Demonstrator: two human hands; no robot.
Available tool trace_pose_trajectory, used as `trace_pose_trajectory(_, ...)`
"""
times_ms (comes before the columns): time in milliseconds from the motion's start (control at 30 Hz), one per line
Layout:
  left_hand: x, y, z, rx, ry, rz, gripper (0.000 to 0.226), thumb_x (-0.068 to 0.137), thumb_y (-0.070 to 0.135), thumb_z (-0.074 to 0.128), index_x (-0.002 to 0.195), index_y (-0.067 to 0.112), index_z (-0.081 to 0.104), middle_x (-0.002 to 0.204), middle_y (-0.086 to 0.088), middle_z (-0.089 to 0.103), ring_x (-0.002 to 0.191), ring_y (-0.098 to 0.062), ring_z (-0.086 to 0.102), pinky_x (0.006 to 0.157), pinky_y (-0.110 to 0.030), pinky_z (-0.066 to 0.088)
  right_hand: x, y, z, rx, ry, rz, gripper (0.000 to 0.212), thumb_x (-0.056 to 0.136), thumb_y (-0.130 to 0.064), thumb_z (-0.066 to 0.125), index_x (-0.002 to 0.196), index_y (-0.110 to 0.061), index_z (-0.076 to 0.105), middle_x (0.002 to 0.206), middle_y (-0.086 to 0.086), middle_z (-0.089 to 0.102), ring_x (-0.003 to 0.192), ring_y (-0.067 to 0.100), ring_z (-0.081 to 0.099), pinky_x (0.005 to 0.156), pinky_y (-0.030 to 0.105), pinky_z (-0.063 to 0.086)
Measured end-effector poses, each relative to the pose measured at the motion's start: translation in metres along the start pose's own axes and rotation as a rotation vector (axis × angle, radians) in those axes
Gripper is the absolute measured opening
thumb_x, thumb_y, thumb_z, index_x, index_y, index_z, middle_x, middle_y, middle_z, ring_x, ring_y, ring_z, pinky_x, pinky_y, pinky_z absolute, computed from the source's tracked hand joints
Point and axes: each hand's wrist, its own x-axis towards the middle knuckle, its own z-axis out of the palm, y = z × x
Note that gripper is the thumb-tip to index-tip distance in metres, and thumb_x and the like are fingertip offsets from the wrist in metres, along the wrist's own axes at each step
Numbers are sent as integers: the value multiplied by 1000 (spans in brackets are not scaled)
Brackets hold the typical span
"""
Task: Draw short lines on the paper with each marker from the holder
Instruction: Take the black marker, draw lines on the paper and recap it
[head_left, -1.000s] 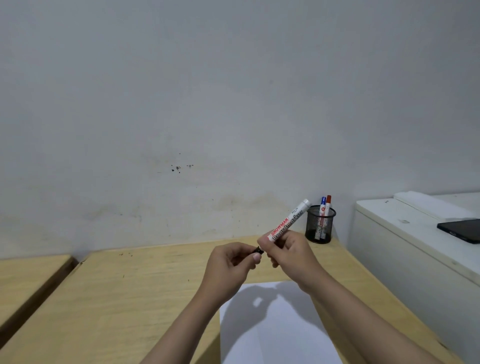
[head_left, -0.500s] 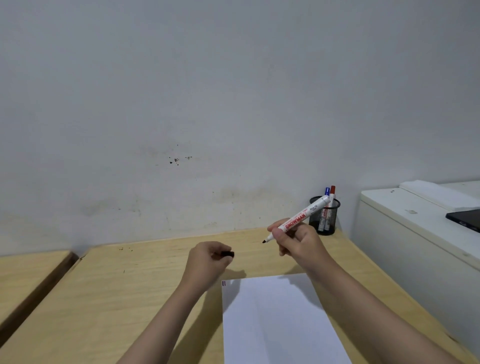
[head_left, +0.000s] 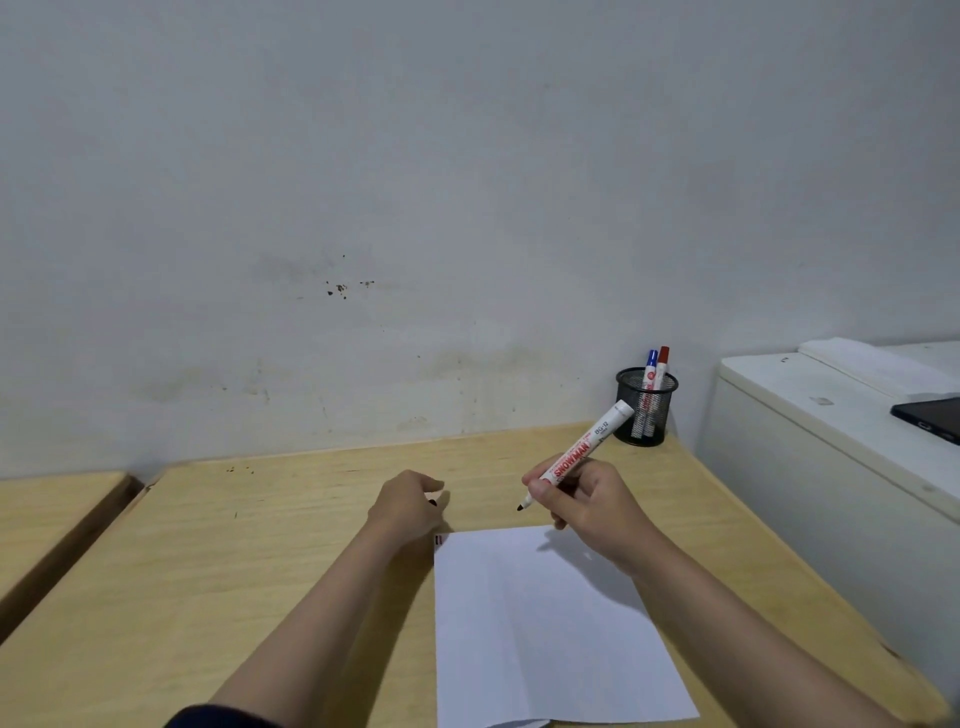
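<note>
My right hand (head_left: 587, 506) grips an uncapped white marker (head_left: 584, 451) with a black tip pointing down-left, just above the far edge of the white paper (head_left: 545, 623). My left hand (head_left: 408, 506) rests on the desk at the paper's far left corner, fingers curled around the black cap (head_left: 432, 502). Short red and blue marks (head_left: 439, 540) sit at that corner. A black mesh holder (head_left: 647, 408) at the back right holds a blue marker (head_left: 651, 364) and a red marker (head_left: 662, 361).
The wooden desk (head_left: 260, 571) meets the wall behind. A white cabinet (head_left: 831, 467) stands to the right with a dark phone (head_left: 930, 415) on top. A second wooden surface (head_left: 47, 514) lies at the left across a gap.
The cap came off the marker and stayed in my left hand, which dropped to the desk. My right hand lowered the marker toward the paper.
</note>
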Motion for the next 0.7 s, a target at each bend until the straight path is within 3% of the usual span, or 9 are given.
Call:
trace_pose_trajectory(67, -3, -5, -2, -140, -46, -34, 55, 79, 6, 63, 132, 11, 49, 105, -10, 68, 69, -8, 66, 64, -19, 50, -1, 3, 1, -4, -10, -1, 5, 85, -6, 64, 87, -6, 69, 62, -7, 66, 54, 6, 49, 52, 21, 43)
trace_pose_trajectory(133, -8, -12, -4, -249, -18, -63, 58, 79, 8, 62, 134, 8, 44, 93, -8, 68, 78, -17, 69, 74, -27, 53, -2, 4, 4, 7, -15, -4, 6, 84, -5, 66, 88, -4, 70, 62, -7, 67, 54, 6, 50, 52, 19, 43)
trace_pose_trajectory(167, -13, -15, -7, -287, 22, -68, 53, 80, 12, 63, 131, 8, 47, 92, -7, 67, 82, -20, 68, 79, -30, 52, -2, 5, 5, 23, -15, -4, 6, 83, -4, 67, 88, -4, 70, 61, -7, 67, 54, 5, 51, 52, 18, 44)
trace_pose_trajectory(267, -38, -20, -12, -343, 123, -45, 32, 78, 16, 68, 109, 13, 62, 90, -5, 64, 73, -18, 61, 71, -29, 49, -2, 8, 14, 59, -2, -4, 5, 80, -1, 69, 83, -4, 70, 62, -2, 65, 52, 7, 52, 52, 20, 45)
trace_pose_trajectory(400, -79, -19, -11, -390, 75, 44, 24, 67, 18, 80, 89, 15, 69, 85, -1, 62, 67, -12, 55, 54, -13, 45, 7, 17, 36, 34, 66, 49, 8, 79, -5, 70, 74, -11, 67, 56, -2, 56, 50, 12, 51, 48, 25, 46)
trace_pose_trajectory(567, -89, -31, -3, -205, 34, 132, 22, 58, 30, 84, 77, 27, 72, 85, 7, 61, 73, -6, 58, 65, -20, 43, 22, 34, 71, 90, 118, 187, 7, 79, -8, 69, 75, -9, 64, 52, 0, 56, 43, 13, 52, 40, 25, 43)
trace_pose_trajectory(700, -89, -35, 0, -161, 45, 182, 16, 57, 36, 82, 63, 39, 67, 85, 6, 59, 83, -10, 60, 78, -35, 51, 25, 55, 87, 40, 79, 273, 7, 75, -14, 70, 73, -11, 65, 54, 3, 55, 48, 16, 51, 41, 26, 43)
